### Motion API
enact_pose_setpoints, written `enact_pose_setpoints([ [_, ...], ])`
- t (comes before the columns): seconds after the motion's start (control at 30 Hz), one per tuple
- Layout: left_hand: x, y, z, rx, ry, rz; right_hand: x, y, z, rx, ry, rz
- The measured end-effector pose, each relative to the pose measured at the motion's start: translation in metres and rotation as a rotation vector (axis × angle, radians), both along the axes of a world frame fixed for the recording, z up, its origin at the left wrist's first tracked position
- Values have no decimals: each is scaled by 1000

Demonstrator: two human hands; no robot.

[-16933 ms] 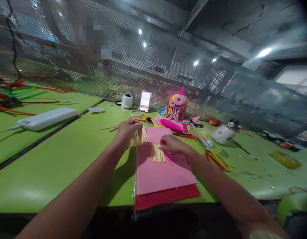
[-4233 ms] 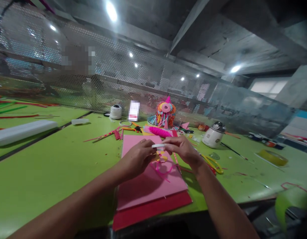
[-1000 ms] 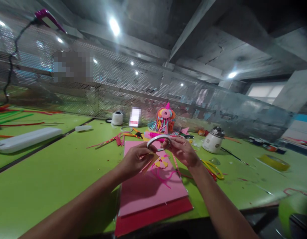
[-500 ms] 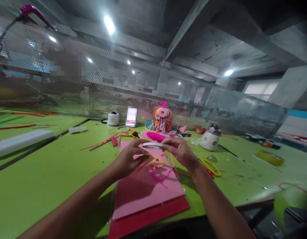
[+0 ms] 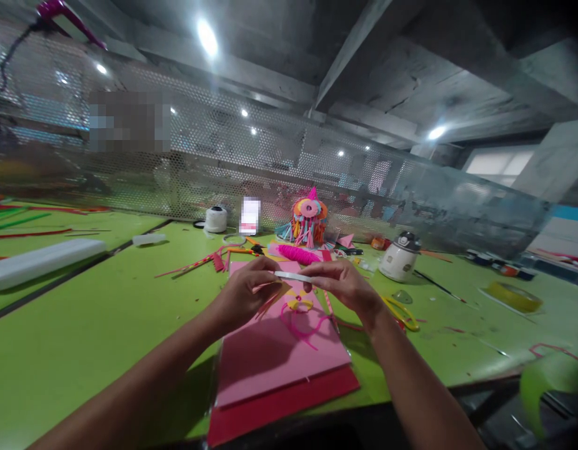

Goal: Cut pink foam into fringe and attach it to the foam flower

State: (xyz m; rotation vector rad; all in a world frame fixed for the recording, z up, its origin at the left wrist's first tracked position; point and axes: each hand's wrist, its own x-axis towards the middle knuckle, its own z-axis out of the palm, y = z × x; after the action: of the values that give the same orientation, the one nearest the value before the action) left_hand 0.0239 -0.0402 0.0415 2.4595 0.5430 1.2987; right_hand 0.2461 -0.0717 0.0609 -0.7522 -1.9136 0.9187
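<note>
A thin white ring that looks like a roll of tape (image 5: 292, 276) is held nearly edge-on above a pink sheet (image 5: 279, 369). My left hand (image 5: 244, 290) pinches its left end, fingers closed. Tan-orange strips (image 5: 269, 305) hang just under that palm; whether the hand grips them too, I cannot tell. At the ring's right end, my right hand (image 5: 347, 286) pinches between thumb and fingers. Below the hands, a small yellow piece with a pink centre (image 5: 298, 303) and curled magenta strands (image 5: 300, 331) lie on the pink sheet.
Behind the hands lie a bright pink fuzzy roll (image 5: 295, 254) and a colourful tasselled figure (image 5: 309, 215). To the right are yellow-handled scissors (image 5: 403, 314), a white pot (image 5: 398, 262) and a yellow tape roll (image 5: 513, 297). A white foam block (image 5: 45, 265) lies left. Perforated metal screens the back.
The ring has tipped from showing its opening to nearly edge-on. My right fingers have shifted slightly along it, and the whole view has moved a little.
</note>
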Motion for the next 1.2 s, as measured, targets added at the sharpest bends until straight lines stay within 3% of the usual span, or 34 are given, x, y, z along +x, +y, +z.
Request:
enact_pose_setpoints([
  [0.17,1,-4,0,1,-67,-41,2,3,-5,-52,74,10],
  [0.37,4,-6,-5,41,-88,-13,-2,1,-6,-9,88,-47],
  [0.6,0,-3,-1,-86,-56,-4,-4,-2,0,-40,109,60],
  [1.2,4,-7,-5,-16,-57,33,-14,0,-6,-86,262,-58],
])
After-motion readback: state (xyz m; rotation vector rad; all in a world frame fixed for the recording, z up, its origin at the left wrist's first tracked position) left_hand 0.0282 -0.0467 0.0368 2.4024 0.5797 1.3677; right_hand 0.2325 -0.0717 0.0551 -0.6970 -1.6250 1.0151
